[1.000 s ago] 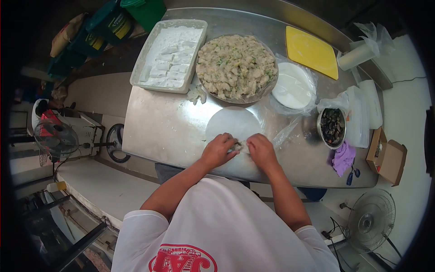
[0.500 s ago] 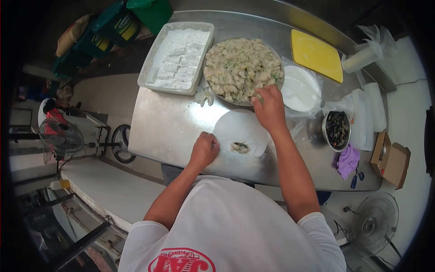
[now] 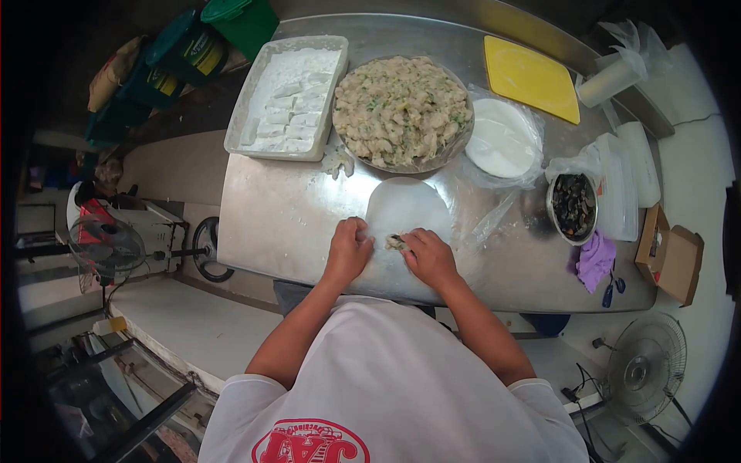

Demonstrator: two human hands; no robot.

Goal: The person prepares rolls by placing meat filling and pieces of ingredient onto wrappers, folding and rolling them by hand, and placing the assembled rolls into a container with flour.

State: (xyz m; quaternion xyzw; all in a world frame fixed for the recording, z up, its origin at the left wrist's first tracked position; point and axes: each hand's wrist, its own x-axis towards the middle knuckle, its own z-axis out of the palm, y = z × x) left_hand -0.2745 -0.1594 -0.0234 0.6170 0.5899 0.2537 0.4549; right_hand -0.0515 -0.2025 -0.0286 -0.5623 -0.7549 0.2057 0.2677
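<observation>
A thin round white wrapper (image 3: 409, 202) lies flat on the steel table in front of me. On its near part sits a small lump of filling (image 3: 395, 242) with a dark piece in it. My right hand (image 3: 431, 259) has its fingertips closed on the right side of this lump. At the wrapper's left edge, my left hand (image 3: 349, 248) rests with curled fingers; whether anything is in them is hidden. Beyond the wrapper stands a wide bowl heaped with pale filling (image 3: 401, 112) flecked with green. A stack of round white wrappers (image 3: 503, 139) lies on plastic to its right.
A white tub (image 3: 234, 130) holds several flour-dusted rolls at the back left. Scraps (image 3: 337, 160) lie beside it. To the right are a yellow board (image 3: 531, 77), a bowl of dark pieces (image 3: 573, 207), a purple cloth (image 3: 596, 261) and an open cardboard box (image 3: 683, 266).
My right hand has come back from the big bowl's near edge to the lump on the wrapper. My left hand stays curled, now beside the wrapper's edge. The view has shifted slightly.
</observation>
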